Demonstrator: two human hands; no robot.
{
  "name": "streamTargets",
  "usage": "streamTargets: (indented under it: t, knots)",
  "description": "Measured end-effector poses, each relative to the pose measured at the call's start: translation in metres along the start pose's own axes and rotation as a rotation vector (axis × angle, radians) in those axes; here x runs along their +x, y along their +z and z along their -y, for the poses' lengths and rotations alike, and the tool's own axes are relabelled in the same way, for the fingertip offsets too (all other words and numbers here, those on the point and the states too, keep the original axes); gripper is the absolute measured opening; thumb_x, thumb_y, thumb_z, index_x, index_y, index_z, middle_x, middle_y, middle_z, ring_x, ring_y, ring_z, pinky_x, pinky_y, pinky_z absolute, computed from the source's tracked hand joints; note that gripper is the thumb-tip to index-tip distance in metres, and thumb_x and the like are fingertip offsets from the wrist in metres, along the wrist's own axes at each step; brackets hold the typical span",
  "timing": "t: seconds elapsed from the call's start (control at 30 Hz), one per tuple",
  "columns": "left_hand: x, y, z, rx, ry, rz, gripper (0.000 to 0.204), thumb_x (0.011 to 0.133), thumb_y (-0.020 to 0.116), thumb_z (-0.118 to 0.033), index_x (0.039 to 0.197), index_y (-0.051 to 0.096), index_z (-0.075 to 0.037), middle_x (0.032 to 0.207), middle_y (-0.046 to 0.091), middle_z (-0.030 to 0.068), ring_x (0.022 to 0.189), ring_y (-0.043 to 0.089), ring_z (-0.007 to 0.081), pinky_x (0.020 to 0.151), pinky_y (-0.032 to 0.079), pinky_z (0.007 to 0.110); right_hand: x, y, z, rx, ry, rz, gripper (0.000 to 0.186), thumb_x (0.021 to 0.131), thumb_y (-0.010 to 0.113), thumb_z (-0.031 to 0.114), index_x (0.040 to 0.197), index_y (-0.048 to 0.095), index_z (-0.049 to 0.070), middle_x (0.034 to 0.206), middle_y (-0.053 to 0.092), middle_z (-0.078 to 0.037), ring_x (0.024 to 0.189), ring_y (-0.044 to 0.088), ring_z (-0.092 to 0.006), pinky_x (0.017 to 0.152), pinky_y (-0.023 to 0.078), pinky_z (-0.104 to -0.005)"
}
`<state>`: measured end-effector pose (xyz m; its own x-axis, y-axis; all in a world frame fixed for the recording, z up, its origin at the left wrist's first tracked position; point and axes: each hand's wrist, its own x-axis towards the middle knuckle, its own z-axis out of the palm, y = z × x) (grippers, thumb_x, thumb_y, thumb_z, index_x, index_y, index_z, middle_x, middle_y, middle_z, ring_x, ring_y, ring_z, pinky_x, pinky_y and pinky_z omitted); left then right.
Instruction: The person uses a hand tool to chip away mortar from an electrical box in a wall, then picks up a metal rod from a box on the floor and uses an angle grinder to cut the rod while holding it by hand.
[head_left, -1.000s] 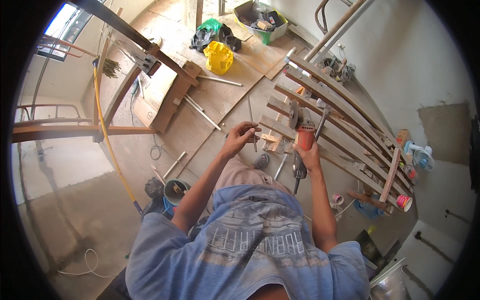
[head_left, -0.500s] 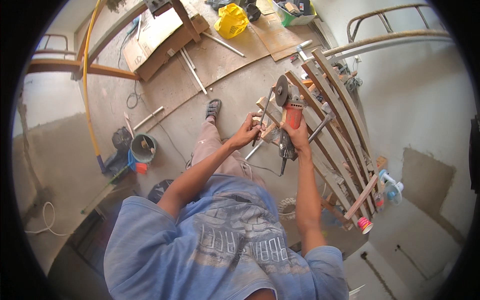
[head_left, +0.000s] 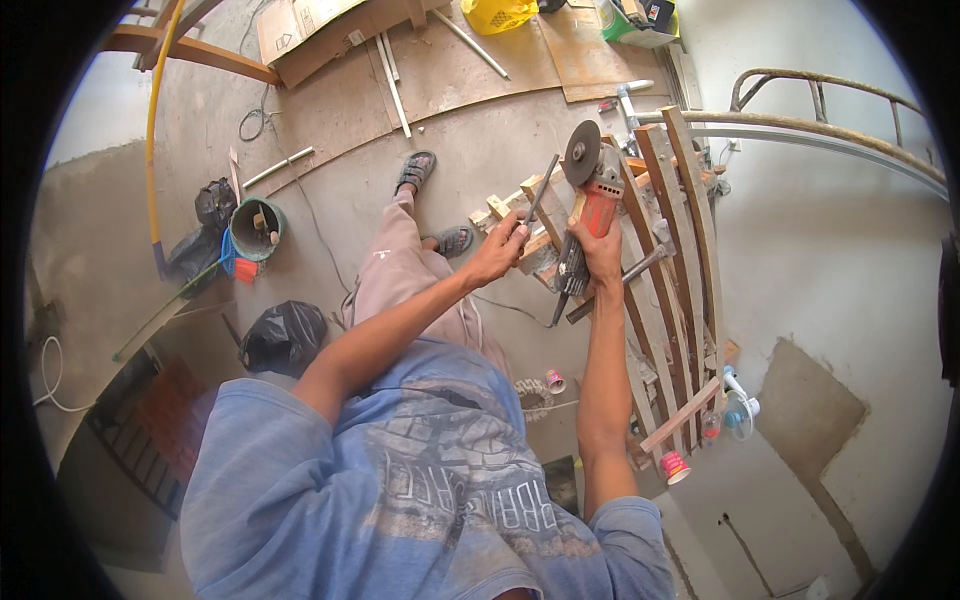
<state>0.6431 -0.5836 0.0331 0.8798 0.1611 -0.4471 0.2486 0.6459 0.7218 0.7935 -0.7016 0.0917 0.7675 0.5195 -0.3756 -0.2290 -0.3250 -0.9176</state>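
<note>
My right hand (head_left: 600,252) is wrapped around the body of a red and black angle grinder (head_left: 598,208), its cutting disc (head_left: 581,152) pointing up and away from me. My left hand (head_left: 500,250) pinches a thin dark metal rod (head_left: 541,188). The rod slants up to the right, its upper end close beside the disc, though I cannot tell whether they touch. The rod's lower end is hidden in my fingers. Beyond my right wrist, a hammer (head_left: 648,256) lies across long wooden bars (head_left: 685,265). From the grinder's rear end, a cord (head_left: 560,308) hangs down.
Wood offcuts (head_left: 535,215) lie beyond my left hand. On the left are a bucket (head_left: 256,230) and black plastic bags (head_left: 284,338). White pipes (head_left: 392,85) and a cardboard box (head_left: 320,40) lie ahead. A pink cup (head_left: 675,467) stands near the bars' lower end.
The view has shifted, and my second foot now shows. The rod has tilted further to the right, and its lower end no longer shows below my left hand. Both hands keep their holds.
</note>
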Motion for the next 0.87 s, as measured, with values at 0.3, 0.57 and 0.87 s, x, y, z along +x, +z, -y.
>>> streamTargets:
  t: [0.3, 0.57, 0.87]
  knots:
    - [0.008, 0.005, 0.003, -0.094, -0.057, 0.006, 0.025, 0.105, 0.034, -0.029, 0.122, 0.042, -0.013, 0.067, 0.029, -0.0066, 0.054, 0.028, 0.0042, 0.049, 0.026, 0.021, 0.005, 0.001, -0.001, 0.025, 0.033, -0.008, 0.054, 0.074, 0.076, 0.009, 0.119, 0.046, 0.003, 0.102, 0.054, -0.005, 0.089, 0.055, -0.0126, 0.078, 0.048, -0.0279]
    - [0.015, 0.007, 0.010, 0.082, 0.048, -0.066, 0.025, 0.104, 0.035, -0.029, 0.119, 0.043, -0.011, 0.065, 0.031, -0.0066, 0.052, 0.029, 0.0040, 0.045, 0.026, 0.020, 0.006, 0.004, 0.003, 0.012, -0.004, -0.027, 0.055, 0.074, 0.076, 0.010, 0.120, 0.046, 0.002, 0.104, 0.055, -0.006, 0.092, 0.055, -0.0144, 0.081, 0.048, -0.0287]
    - [0.020, 0.005, 0.018, 0.183, 0.122, -0.110, 0.026, 0.103, 0.038, -0.029, 0.120, 0.042, -0.009, 0.065, 0.035, -0.0056, 0.051, 0.033, 0.0048, 0.044, 0.029, 0.022, 0.011, 0.001, -0.002, -0.056, -0.012, 0.012, 0.057, 0.075, 0.075, 0.011, 0.122, 0.046, 0.001, 0.110, 0.055, -0.009, 0.097, 0.055, -0.0164, 0.084, 0.047, -0.0302]
